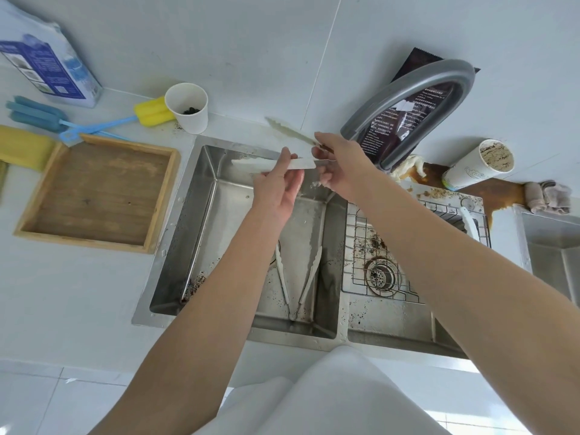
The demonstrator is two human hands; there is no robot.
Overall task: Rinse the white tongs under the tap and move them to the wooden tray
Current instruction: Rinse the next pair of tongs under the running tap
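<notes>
We see the white tongs [290, 131] held in the air over the rear part of the sink [188, 221], left basin. The arms are spread in a V with the open end pointing away from the tap [395, 89]

Right hand [340, 166] has the hinge end, fingers curled round it in a firm grasp. Left hand [277, 186] pinches the lower arm between thumb and fingertips, roughly mid-length. The upper arm sticks out free and its tip reaches past the sink's rear rim

Tap stands at the sink's rear edge, between the two basins. Its spout end is just behind the right hand. A few splashes show under the right hand above the basin floor, but we can't tell if there's a steady stream

Second tongs [310, 276] lie flat on the left basin floor, hinge toward the sink's front wall, one arm partly hidden by the left forearm

Wooden tray [97, 193] sits on the counter just left of the sink, well apart from the held tongs

Paper cup [194, 120] with dark bits inside stands at the sink's rear left corner. Wire rack [361, 233] sits in the right basin over the drain, with brown grit around it. Tipped cup [470, 171] with brown residue lies behind the right basin on a brown stain. Cloth [549, 197] is bunched further right of the sink
</notes>
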